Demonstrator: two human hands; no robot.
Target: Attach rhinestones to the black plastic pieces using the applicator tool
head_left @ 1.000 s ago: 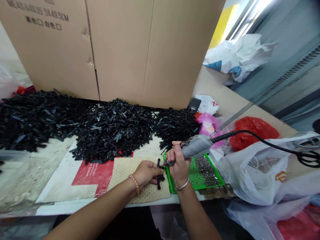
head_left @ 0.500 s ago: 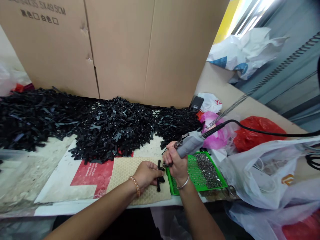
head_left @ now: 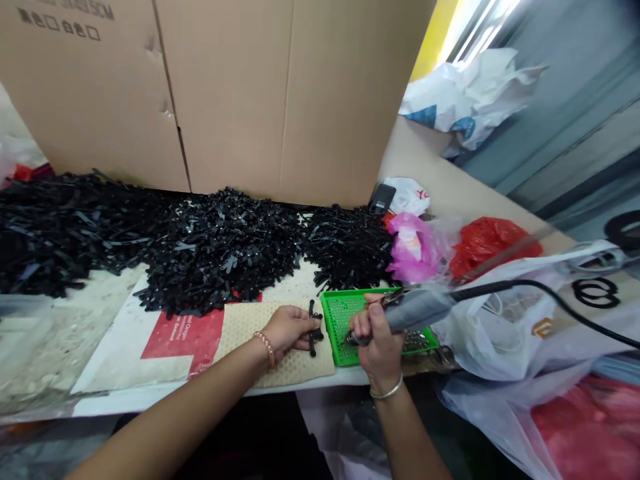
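My left hand (head_left: 290,329) pinches a small black plastic part (head_left: 313,333) over a tan honeycomb-patterned pad (head_left: 240,333). My right hand (head_left: 377,337) is wrapped round a grey electric screwdriver (head_left: 417,308), whose tip points left over a green perforated tray (head_left: 333,313). Small metal screws (head_left: 417,341) lie in the tray's right part, partly hidden by the hand and tool. The tool's tip is apart from the black part.
Heaps of black parts (head_left: 225,247) stretch along the back of the table before a large cardboard box (head_left: 230,100). Pink, red (head_left: 490,243) and white plastic bags (head_left: 505,340) crowd the right side. A black cable trails right from the tool.
My right hand has moved right with the screwdriver, away from the black part and over the green tray. My left hand still holds the black part. The view has shifted slightly.
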